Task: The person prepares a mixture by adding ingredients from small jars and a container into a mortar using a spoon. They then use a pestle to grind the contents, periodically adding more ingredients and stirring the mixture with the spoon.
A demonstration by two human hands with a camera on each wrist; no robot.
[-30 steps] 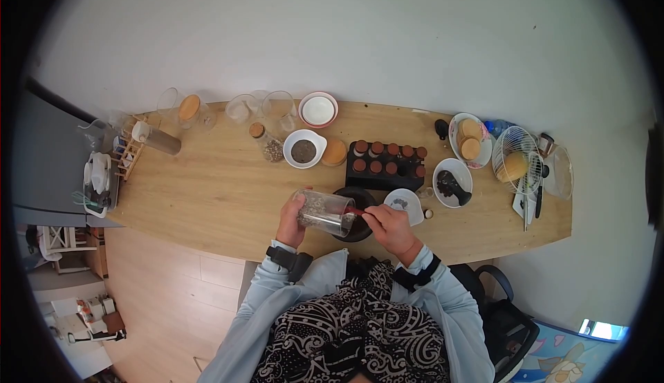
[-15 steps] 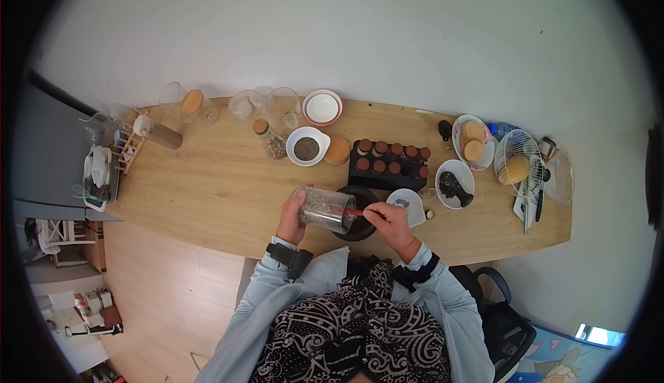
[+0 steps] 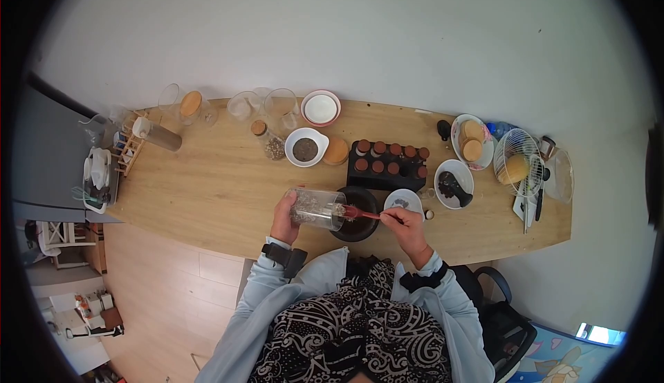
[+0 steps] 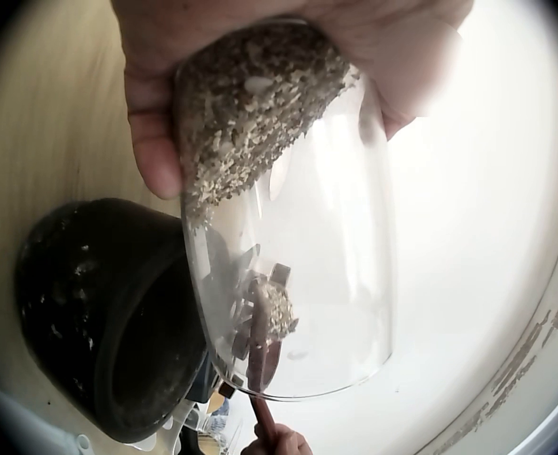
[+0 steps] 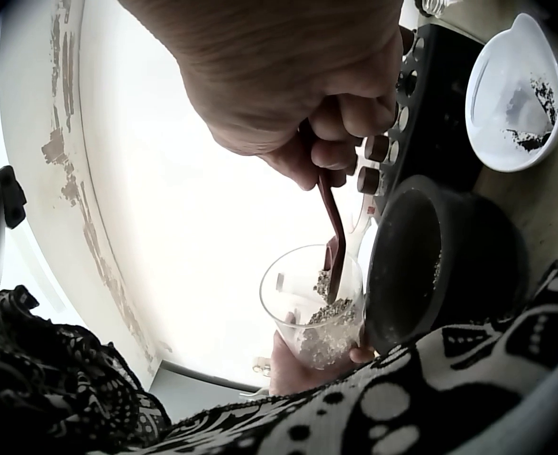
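Note:
My left hand (image 3: 284, 218) grips a clear glass jar (image 3: 324, 208) tipped on its side, its mouth toward the right. Coarse grey-brown flakes (image 4: 260, 104) lie along the jar's wall near its base in the left wrist view. Between thumb and fingers my right hand (image 3: 408, 234) pinches the handle of a red spoon (image 3: 354, 211). The spoon's bowl, heaped with flakes (image 4: 277, 313), is at the jar's mouth. Below them stands a black mortar (image 5: 407, 275) with some flakes on its inner wall.
A black rack (image 3: 386, 175) of brown-capped jars stands behind the mortar. White bowls (image 3: 404, 202) flank it, one (image 3: 454, 174) with a black pestle (image 3: 456, 191). Farther back are a corked jar (image 3: 274, 148), glasses and bowls; a wire basket (image 3: 519, 149) is at the right.
My right hand has moved to the right, drawing the spoon partly out of the jar with flakes on it. The jar and left hand have shifted slightly left.

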